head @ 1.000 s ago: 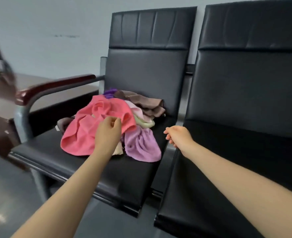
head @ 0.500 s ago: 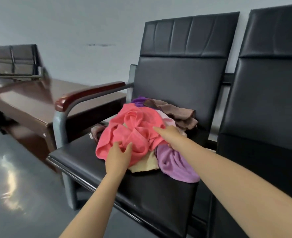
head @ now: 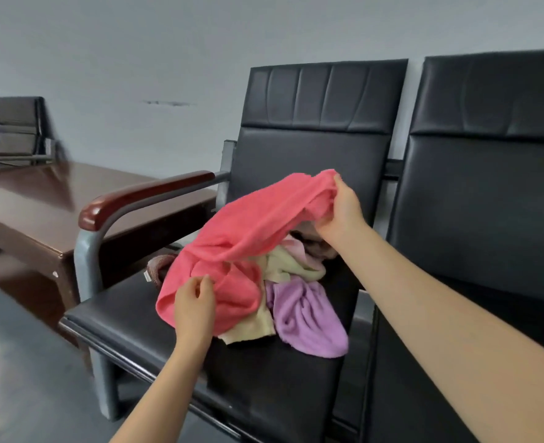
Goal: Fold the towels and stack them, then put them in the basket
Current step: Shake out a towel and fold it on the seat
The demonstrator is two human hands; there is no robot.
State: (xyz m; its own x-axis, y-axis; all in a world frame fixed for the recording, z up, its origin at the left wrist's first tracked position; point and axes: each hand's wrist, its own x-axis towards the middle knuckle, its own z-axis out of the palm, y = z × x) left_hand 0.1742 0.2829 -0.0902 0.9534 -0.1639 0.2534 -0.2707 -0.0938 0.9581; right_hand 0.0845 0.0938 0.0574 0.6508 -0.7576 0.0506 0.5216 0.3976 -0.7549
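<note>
A heap of towels lies on the left black chair seat [head: 264, 378]. The pink towel [head: 248, 228] on top is stretched between my hands. My right hand [head: 341, 209] grips its far upper edge and holds it raised above the heap. My left hand [head: 194, 308] pinches its near lower edge close to the seat. Under it lie a pale yellow towel [head: 283, 266], a purple towel [head: 305, 318], a light pink one [head: 299, 247] and brown ones [head: 160, 266], partly hidden. No basket is in view.
A second black chair [head: 487, 219] stands right beside the first. A wooden armrest [head: 142, 196] on a grey metal frame bounds the seat's left side. A dark wooden table [head: 40, 199] sits to the left, with another chair [head: 11, 129] behind it.
My right hand has taken hold of the pink towel's far edge and lifted it up and right, spreading the towel. My left hand keeps hold of the near edge. The view has shifted left.
</note>
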